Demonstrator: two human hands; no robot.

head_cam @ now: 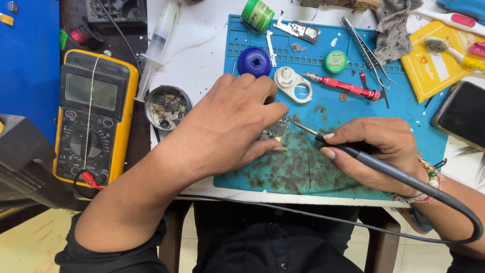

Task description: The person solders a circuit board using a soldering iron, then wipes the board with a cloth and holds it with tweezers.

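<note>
My left hand (230,124) rests on the blue work mat (353,108), its thumb and fingers pinning a small green circuit board (277,130). My right hand (376,151) grips a black soldering iron (353,151) like a pen. The iron's metal tip (297,125) touches the board's right edge. Its black cable (454,202) loops off past my right wrist. Most of the board is hidden under my left fingers.
A yellow multimeter (93,116) lies at left, beside a round tin of scraps (167,107) and a syringe (157,43). On the mat's far side are a blue cap (254,61), white magnifier (294,84), red screwdriver (348,87), tweezers (366,48) and green tins (257,14). A phone (462,115) lies at right.
</note>
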